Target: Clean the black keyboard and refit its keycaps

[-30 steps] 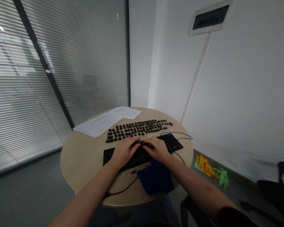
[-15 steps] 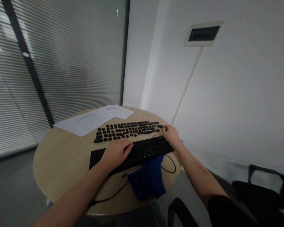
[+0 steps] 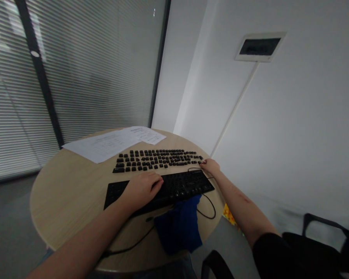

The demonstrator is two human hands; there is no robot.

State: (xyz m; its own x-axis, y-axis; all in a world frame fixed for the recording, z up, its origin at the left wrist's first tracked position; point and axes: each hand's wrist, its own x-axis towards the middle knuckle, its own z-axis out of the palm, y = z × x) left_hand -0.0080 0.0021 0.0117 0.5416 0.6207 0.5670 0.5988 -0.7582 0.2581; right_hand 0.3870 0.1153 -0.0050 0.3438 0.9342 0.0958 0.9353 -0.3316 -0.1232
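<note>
A black keyboard lies across the round table, and its key area is partly hidden under my left hand. That hand rests on the keyboard's left half with its fingers curled against it and the thumb tucked near them. Beyond the keyboard, loose black keycaps are spread in rows on the tabletop. My right hand is at the right end of these rows, thumb and fingertips pinched together at a keycap. Another keycap lies just past the fingertips.
Printed paper sheets lie on the far left of the wooden table. A blue cloth hangs over the near edge, with a black cable beside it. A black chair stands at right, near the wall.
My right fingertips have moved slightly nearer along the right end of the keycap rows, leaving a keycap lying beyond them. My left hand stays on the keyboard. The view has shifted slightly.
</note>
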